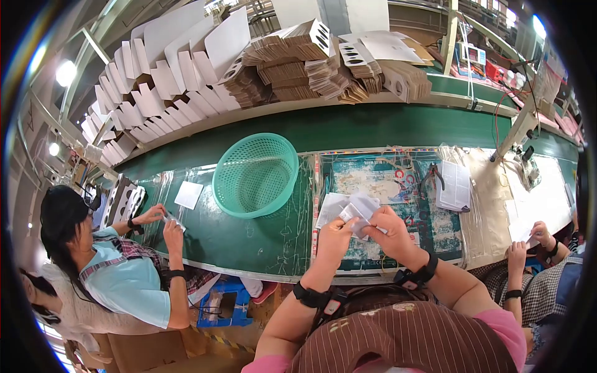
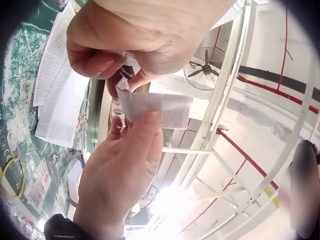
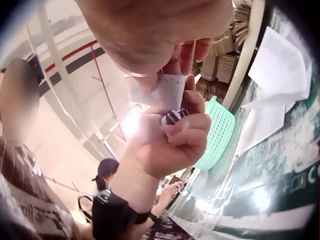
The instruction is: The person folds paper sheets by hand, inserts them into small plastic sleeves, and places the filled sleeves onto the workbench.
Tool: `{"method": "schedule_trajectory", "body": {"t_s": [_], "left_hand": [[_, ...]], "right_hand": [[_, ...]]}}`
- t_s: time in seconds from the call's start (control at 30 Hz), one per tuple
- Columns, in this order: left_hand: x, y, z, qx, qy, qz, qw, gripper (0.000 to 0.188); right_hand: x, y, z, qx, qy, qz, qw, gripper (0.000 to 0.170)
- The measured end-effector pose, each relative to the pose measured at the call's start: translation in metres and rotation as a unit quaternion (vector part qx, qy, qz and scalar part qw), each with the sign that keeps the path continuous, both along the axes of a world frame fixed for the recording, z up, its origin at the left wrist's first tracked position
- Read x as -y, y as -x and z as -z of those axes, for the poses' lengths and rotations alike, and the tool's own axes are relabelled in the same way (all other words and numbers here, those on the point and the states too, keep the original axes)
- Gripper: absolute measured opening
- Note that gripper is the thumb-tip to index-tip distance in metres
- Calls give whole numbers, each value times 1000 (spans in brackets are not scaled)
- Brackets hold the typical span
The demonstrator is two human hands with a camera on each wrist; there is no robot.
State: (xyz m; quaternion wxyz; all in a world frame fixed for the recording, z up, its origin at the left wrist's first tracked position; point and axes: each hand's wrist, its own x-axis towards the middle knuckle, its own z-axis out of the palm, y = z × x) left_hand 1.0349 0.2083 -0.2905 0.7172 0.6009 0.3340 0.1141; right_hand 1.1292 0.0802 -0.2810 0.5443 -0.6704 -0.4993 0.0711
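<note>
Over the worktable, my left hand (image 1: 333, 245) and right hand (image 1: 388, 233) meet in front of me. The left fingers curl round a small item with a dark printed label (image 3: 175, 117). A thin printed paper (image 2: 160, 107) is pinched between the right thumb and fingers, its near end close against the labelled item; whether the two are joined I cannot tell. Loose white leaflets (image 1: 331, 208) lie on the table just beyond the hands. In the left wrist view, the left palm hides part of the labelled item.
A green mesh basket (image 1: 255, 177) stands left of the hands. Pliers (image 1: 432, 179) and a leaflet stack (image 1: 453, 185) lie to the right. Folded cardboard (image 1: 286, 56) fills the shelf behind. People work at both sides; a white square (image 1: 188, 195) lies near the left one.
</note>
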Motion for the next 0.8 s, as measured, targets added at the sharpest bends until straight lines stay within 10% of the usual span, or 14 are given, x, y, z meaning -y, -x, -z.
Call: {"method": "schedule_trajectory", "body": {"t_s": [0.8], "left_hand": [[3,11,-14,122,-177,26,976,24]], "right_hand": [[-1,-4,-15,9,20,45,999,16]]}}
